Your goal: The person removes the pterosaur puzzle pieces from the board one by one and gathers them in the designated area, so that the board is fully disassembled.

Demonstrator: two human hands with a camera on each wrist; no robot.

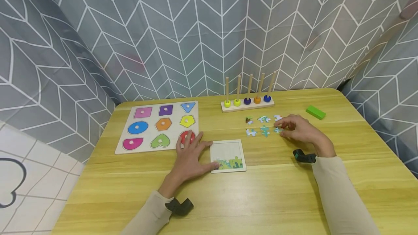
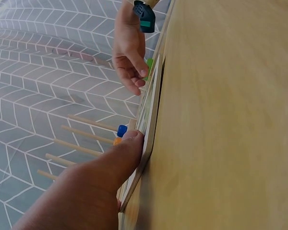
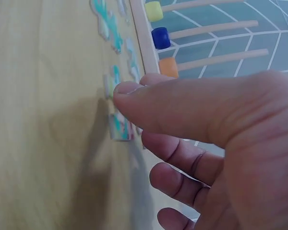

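Observation:
My left hand [image 1: 190,159] lies with fingers spread at the left side of a small framed jigsaw board [image 1: 227,146]. Its thumb rests on the board's lower left, its index fingertip is at the upper left corner, and other fingers overlap the red circle. Green joined pieces line the bottom of the frame. My right hand [image 1: 298,130] is over loose jigsaw pieces [image 1: 265,131], thumb and fingertips apart on either side of the lower right jigsaw piece [image 1: 278,130]. In the right wrist view, the thumb partly hides a piece [image 3: 120,127].
A shape-peg board [image 1: 148,122] with coloured knobbed shapes lies at the left. Behind the loose pieces stands a bead rack [image 1: 248,107] with upright wooden pegs. A green block [image 1: 315,112] is at the back right. A patterned curtain [image 1: 209,39] hangs behind the table.

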